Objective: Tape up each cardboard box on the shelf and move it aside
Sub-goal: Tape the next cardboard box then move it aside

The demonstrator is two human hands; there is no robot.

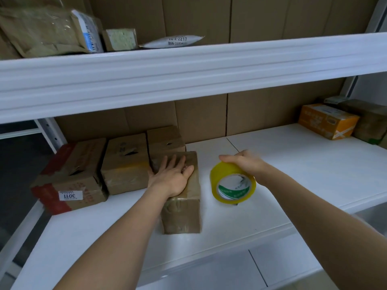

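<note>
Left hand lies flat, fingers spread, atop a small taped cardboard box on the white shelf. Right of the box, the right hand grips a yellow tape roll. Box seems light, stiff; grasp its sides.

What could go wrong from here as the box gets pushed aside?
1. The left hand lies flat on the taped box, not gripping it; pushed left, the box could jam against the neighbouring boxes it already touches.
2. The right hand holds the yellow tape roll on its edge, only from above; released like that, it might roll toward the shelf's front edge.
</note>
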